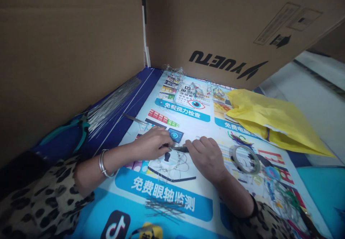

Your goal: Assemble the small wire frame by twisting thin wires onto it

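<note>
My left hand (155, 143), with silver bangles at the wrist, is closed in a pinch by the middle of the printed sheet. A thin wire piece with small beads (174, 167) hangs in loops just below its fingertips; the exact grip point is hidden. From my closed right hand (206, 156) a slim dark metal tool (181, 148), tapered like tweezers, points left to the fingers of my left hand. Another slim metal tool (134, 119), like tweezers, lies beyond my left wrist. Several short dark wires (165, 207) lie in a bundle nearer to me.
Long straight wires (114, 104) and teal-handled pliers (78, 133) lie at left. Cardboard walls (210, 23) stand behind. Wire pieces (174, 74) are at the back. At right are a yellow bag (272, 120), a tape roll (234, 158) and coloured wire pieces (283, 196).
</note>
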Tool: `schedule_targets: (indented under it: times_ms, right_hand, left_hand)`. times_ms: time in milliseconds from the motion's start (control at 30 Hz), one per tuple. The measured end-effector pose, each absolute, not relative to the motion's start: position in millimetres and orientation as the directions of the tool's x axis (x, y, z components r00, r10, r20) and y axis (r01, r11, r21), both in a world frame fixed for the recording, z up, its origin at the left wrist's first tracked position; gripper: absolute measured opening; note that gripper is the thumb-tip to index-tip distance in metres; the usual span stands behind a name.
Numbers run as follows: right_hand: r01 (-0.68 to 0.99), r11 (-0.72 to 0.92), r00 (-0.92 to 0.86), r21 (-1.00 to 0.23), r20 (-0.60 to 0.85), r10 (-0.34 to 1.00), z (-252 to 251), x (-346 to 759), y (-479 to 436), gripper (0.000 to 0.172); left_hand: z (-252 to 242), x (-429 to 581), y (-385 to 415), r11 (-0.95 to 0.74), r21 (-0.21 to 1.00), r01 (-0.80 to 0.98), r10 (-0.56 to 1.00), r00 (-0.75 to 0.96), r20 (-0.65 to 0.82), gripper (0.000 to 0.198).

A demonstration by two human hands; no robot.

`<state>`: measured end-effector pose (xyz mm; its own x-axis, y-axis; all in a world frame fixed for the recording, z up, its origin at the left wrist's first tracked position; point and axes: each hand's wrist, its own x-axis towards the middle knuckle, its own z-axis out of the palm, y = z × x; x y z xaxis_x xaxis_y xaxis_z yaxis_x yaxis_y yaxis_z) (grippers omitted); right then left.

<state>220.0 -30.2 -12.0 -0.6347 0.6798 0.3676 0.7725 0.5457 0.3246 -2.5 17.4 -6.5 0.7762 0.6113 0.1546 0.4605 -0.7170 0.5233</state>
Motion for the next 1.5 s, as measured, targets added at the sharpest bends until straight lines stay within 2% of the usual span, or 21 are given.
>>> schedule_targets:
  times_ms: [233, 767, 1000, 1133, 1300, 1500]
  right_hand:
    - [0.777, 0.556, -0.630, 0.296, 0.370, 0.683, -13.9, 220.4, -30.5, 0.010]
    - [0.819, 0.511, -0.571, 0.261, 0.300, 0.764, -13.4, 215.1, -37.4, 0.008]
    - [0.813, 0.522, -0.579, 0.258, 0.268, 0.770, -9.6, 216.0, -38.5, 0.009]
    - [0.772, 0.554, -0.633, 0.312, 0.299, 0.714, -3.3, 218.1, -37.1, 0.012]
    - [0.692, 0.593, -0.722, 0.412, 0.384, 0.576, 3.7, 216.9, -34.2, 0.018]
    - [0.644, 0.611, -0.764, 0.460, 0.423, 0.487, 2.7, 216.7, -32.0, 0.019]
  left_hand:
    - [-4.2, -4.8, 18.2, -0.718, 0.528, 0.453, 0.600, 0.788, 0.140, 0.018]
    - [-13.0, 0.5, 11.5, -0.732, 0.477, 0.486, 0.629, 0.752, 0.199, 0.015]
    - [-10.2, -3.4, 17.5, -0.738, 0.521, 0.429, 0.592, 0.782, 0.196, 0.010]
    - [-9.0, -5.0, 20.6, -0.746, 0.536, 0.395, 0.568, 0.797, 0.203, 0.008]
    - [-8.3, -5.6, 22.1, -0.756, 0.533, 0.381, 0.544, 0.818, 0.187, 0.009]
    - [-7.3, -5.7, 23.4, -0.763, 0.529, 0.371, 0.533, 0.824, 0.190, 0.009]
